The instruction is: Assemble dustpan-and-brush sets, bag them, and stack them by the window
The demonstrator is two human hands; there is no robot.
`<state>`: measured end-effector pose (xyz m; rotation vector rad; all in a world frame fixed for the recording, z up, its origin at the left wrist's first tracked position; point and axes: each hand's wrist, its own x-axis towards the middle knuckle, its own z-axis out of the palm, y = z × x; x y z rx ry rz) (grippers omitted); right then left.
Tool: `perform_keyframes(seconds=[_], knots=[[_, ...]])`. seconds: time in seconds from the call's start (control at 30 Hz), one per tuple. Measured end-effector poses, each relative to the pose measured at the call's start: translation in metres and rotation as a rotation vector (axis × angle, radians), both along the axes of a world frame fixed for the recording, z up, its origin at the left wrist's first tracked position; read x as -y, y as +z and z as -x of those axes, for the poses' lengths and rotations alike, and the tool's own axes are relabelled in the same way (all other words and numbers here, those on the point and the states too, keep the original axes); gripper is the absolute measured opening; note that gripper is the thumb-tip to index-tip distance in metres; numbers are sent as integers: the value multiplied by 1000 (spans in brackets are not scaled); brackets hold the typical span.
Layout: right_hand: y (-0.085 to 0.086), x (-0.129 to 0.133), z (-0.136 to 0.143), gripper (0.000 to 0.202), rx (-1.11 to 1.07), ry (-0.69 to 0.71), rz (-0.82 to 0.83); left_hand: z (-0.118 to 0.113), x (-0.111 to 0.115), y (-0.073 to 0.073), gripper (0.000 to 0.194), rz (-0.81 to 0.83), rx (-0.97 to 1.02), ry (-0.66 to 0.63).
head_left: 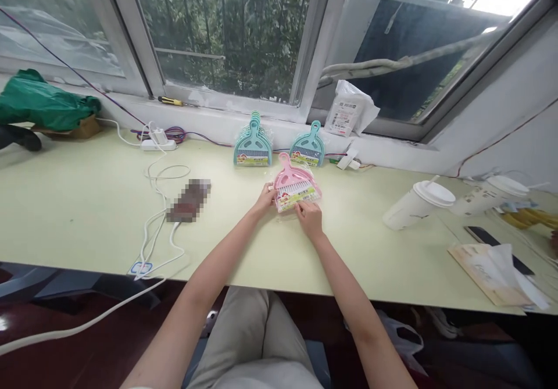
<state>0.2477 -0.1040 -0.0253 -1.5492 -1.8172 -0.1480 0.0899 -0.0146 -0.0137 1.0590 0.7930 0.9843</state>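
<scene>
A pink dustpan and brush set (pixel 294 182) in clear wrap, with a printed label across its lower part, is held tilted above the table. My left hand (pixel 265 198) grips its left edge with the fingers closed. At the lower edge, by the label, my right hand (pixel 310 219) pinches the wrap with bent fingers. Behind it a stack of green dustpan and brush sets (pixel 253 145) leans upright near the window ledge. To the right of that stack stands another green dustpan set (pixel 308 145), partly behind the pink one's handle.
On the left lie a power strip (pixel 157 143), white cables (pixel 150 226) and a blurred-out phone-like object (pixel 189 201). Two lidded paper cups (pixel 414 206), a dark phone (pixel 497 248) and a paper packet (pixel 492 275) occupy the right. A wrapped white package (pixel 349 110) rests on the ledge.
</scene>
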Motion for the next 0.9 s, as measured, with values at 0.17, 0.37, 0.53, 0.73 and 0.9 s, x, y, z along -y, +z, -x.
perform_keyframes(seconds=[0.17, 0.37, 0.53, 0.73, 0.9], knots=[[9, -6, -4, 49, -351, 21, 108, 4, 5, 8, 52, -20, 144, 10], [15, -16, -17, 50, -1106, -15, 179, -5, 15, 9, 73, -73, 184, -38], [10, -20, -30, 45, -1285, 9, 33, -11, 16, 6, 67, -92, 192, -94], [9, -15, -39, 54, -1420, 87, 164, -11, 8, 1, 42, -92, 164, -12], [17, -9, -35, 56, -1465, 112, 244, 5, -10, -3, 32, 73, 220, 162]])
